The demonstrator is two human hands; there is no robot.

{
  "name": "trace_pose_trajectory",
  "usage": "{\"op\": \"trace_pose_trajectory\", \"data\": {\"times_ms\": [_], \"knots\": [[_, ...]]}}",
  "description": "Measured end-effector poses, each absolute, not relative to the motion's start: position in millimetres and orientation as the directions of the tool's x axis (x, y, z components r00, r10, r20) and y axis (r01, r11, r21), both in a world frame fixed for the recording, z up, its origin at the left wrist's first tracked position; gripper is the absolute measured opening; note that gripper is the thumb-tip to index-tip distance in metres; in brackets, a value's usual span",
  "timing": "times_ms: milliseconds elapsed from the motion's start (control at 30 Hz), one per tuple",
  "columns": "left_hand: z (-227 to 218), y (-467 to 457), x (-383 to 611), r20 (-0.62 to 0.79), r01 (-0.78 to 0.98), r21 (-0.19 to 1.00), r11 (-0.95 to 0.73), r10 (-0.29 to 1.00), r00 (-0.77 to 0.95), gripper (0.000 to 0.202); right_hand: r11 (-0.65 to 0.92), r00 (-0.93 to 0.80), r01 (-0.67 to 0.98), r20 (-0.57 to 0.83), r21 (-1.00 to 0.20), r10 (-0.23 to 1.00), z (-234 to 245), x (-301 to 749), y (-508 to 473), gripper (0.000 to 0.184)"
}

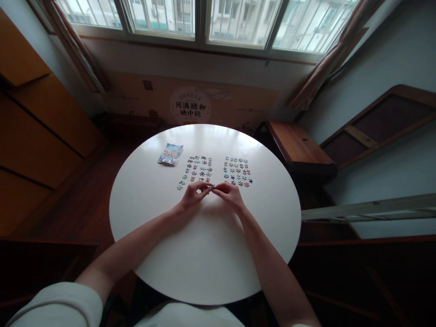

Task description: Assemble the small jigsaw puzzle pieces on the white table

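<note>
My left hand (195, 194) and my right hand (230, 194) meet over the middle of a round white table (204, 259). Between their fingertips is a small dark jigsaw puzzle piece (213, 186), pinched from both sides. Whether it is one piece or two joined pieces is too small to tell. Just beyond my left hand lies a group of loose puzzle pieces (194, 167) set out in rows. Another group of puzzle pieces (236, 165) lies in rows beyond my right hand. My hands hide part of the nearest rows.
A colourful picture sheet or packet (170, 154) lies at the table's far left. Behind the table are a printed panel (238, 97) and a barred window (235, 22). A wooden desk (299, 143) stands at the right, orange cabinets (41, 127) at the left.
</note>
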State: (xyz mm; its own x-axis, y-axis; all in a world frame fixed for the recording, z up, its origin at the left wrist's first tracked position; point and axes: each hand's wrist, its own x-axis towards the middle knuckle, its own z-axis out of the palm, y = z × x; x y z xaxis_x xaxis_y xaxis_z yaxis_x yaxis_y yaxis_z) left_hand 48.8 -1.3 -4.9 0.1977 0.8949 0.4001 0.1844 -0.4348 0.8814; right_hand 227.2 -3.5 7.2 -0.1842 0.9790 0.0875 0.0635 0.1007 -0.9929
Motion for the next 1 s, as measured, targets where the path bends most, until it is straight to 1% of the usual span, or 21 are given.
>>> {"op": "trace_pose_trajectory", "data": {"times_ms": [133,200,333,433,533,600,700,767,833,900,933,1000], "knots": [[-3.5,-2.8,48.9,0.414,0.23,0.87,-0.437,0.899,0.143,0.022,0.184,-0.175,0.165,0.155,-0.969,0.972,6.8,225.4,-3.9,0.026],[-2.1,-4.4,48.9,0.436,0.279,0.848,-0.45,0.893,0.113,0.019,0.182,-0.169,0.176,0.153,-0.967,0.974,7.7,224.6,-4.6,0.026],[0.7,-7.4,49.1,0.474,0.361,0.808,-0.466,0.878,0.072,0.014,0.047,-0.176,0.035,0.04,-0.998,0.984,12.6,223.7,-7.1,0.028],[1.9,-8.6,49.4,0.456,0.35,0.825,-0.443,0.889,0.049,0.019,-0.061,-0.195,-0.033,-0.053,-0.998,0.979,17.1,223.5,-8.8,0.03],[1.3,-8.1,49.3,0.468,0.336,0.826,-0.452,0.883,0.039,0.018,-0.097,-0.202,-0.062,-0.083,-0.993,0.976,19.6,224.0,-9.2,0.032],[0.3,-7.0,48.9,0.485,0.342,0.816,-0.467,0.874,0.034,0.016,-0.09,-0.195,-0.044,-0.08,-0.995,0.977,19.8,225.2,-8.6,0.031],[-0.8,-5.0,48.0,0.495,0.346,0.81,-0.472,0.868,0.025,0.015,-0.067,-0.173,0.062,-0.077,-0.996,0.982,19.0,229.0,-7.7,0.028],[-1.2,-3.9,47.8,0.495,0.343,0.812,-0.473,0.869,0.027,0.015,-0.018,-0.187,0.194,-0.055,-0.981,0.981,19.0,232.2,-7.6,0.021],[-1.6,-3.1,47.9,0.484,0.338,0.816,-0.469,0.874,0.045,0.016,0.08,-0.219,0.364,-0.001,-0.928,0.976,19.8,235.2,-8.1,0.013],[-2.2,-2.8,48.3,0.462,0.337,0.823,-0.458,0.884,0.073,0.015,0.177,-0.222,0.502,0.071,-0.847,0.972,20.7,237.6,-8.5,0.01],[-2.6,-2.7,48.5,0.449,0.339,0.826,-0.45,0.889,0.087,0.015,0.205,-0.208,0.534,0.108,-0.82,0.972,20.8,238.5,-8.4,0.011],[-3.2,-2.7,48.7,0.422,0.348,0.831,-0.434,0.899,0.115,0.015,0.227,-0.172,0.512,0.159,-0.829,0.972,20.1,239.4,-7.5,0.017]]}}
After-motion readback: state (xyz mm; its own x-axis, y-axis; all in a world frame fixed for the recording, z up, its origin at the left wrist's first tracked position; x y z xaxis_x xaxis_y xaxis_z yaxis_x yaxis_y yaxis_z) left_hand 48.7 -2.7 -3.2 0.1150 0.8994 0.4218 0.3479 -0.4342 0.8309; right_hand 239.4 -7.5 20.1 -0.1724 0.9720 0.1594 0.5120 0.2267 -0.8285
